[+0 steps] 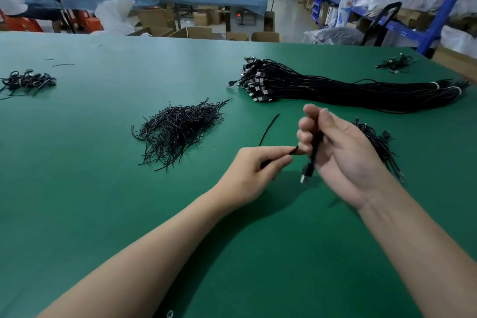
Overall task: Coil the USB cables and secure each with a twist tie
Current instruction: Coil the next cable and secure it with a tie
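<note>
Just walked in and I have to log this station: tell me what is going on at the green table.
A person is bundling USB cables. The right hand grips a gathered cable, its plug hanging below, while the left hand pinches a twist tie whose end reaches the cable; no twist shows yet. A pile of ties lies to the left, and a large bundle of loose cables lies beyond.

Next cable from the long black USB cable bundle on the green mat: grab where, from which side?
Pinch the stray plug jutting from the fanned left end of the long black USB cable bundle, coming from the left. White bands bind the right end, so cables probably slide free leftward only.
</note>
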{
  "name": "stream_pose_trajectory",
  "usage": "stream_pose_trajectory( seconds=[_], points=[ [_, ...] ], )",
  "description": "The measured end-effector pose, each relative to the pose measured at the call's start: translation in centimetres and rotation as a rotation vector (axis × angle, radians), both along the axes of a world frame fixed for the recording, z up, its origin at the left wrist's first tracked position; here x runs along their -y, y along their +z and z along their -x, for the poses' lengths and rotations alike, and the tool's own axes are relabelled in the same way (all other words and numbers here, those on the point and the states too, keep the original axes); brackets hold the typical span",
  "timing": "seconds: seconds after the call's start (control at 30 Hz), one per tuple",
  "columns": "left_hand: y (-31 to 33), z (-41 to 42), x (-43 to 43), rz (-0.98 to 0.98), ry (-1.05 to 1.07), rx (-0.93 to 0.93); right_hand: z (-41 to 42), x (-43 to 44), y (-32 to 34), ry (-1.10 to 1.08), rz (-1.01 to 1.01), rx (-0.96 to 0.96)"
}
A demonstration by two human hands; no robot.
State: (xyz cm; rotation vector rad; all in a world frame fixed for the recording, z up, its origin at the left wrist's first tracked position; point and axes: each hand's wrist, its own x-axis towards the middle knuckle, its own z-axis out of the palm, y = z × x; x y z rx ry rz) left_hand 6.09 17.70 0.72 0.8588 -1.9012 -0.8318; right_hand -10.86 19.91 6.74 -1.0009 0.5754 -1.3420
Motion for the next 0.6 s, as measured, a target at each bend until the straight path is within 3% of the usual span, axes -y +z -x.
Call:
stream_pose_trajectory(
  seconds=[0.1,0.23,0.4,0.47,0.6],
  points=[
    [0.1,0.6,-0.4,0.064,0.015,0.118,-0.5,1.2,-0.2,-0.171,0.119,-0.139],
    [0.8,0.1,-0.7,0.296,0.076,0.265,-0.2,2.2,-0.6,-0.375,0.328,-0.613],
    [1.7,-0.8,-0.1,0.535,0.255,0.15,0.6,1.5,-1.4,-0.281,0.499,-1.168],
    [2.0,-1.5,0.1,0.543,0.247,0.084,0.5,0.8,-1.5,-0.156,0.441,-1.215],
    [2.4,-1.6,-0.1,0.511,0.176,-0.003,0.4,0.0,-1.2,0.124,0.205,-0.972]
  ],
)
